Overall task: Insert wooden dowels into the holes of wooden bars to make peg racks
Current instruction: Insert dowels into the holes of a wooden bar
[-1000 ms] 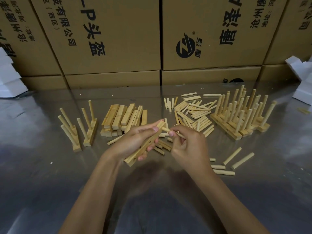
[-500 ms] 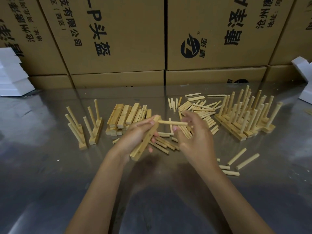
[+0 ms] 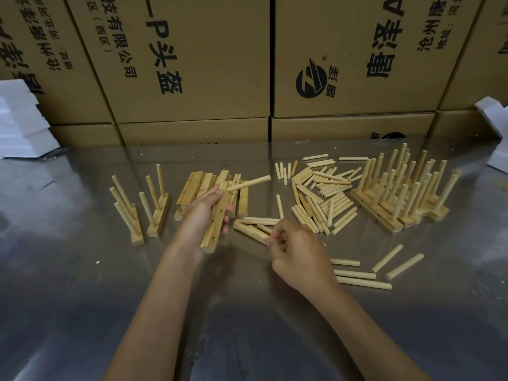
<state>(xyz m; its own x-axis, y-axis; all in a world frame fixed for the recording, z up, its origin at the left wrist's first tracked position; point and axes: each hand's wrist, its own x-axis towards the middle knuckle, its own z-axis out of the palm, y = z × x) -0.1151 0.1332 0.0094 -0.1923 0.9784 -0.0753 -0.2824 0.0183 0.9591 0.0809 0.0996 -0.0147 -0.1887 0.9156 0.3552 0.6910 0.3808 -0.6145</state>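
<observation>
My left hand (image 3: 199, 215) grips a wooden bar (image 3: 217, 221) with drilled holes, held slanted above the table. One dowel (image 3: 248, 183) sticks out of the bar's top hole, pointing right. My right hand (image 3: 298, 250) is lower and to the right, its fingers pinched on the end of a loose dowel (image 3: 254, 234) lying on the table. A heap of loose dowels (image 3: 321, 196) lies behind it. A stack of bare bars (image 3: 204, 182) sits behind my left hand.
Two finished peg racks (image 3: 143, 213) stand at the left; several more racks (image 3: 401, 193) crowd the right. Stray dowels (image 3: 362, 273) lie near my right wrist. Cardboard boxes (image 3: 192, 64) wall the back of the metal table (image 3: 82, 284); white foam pieces (image 3: 19, 125) sit at both edges.
My right hand let go of the dowel, which now stands in the bar's top hole, and dropped toward me onto the loose dowels. My left hand lifted the bar slightly away.
</observation>
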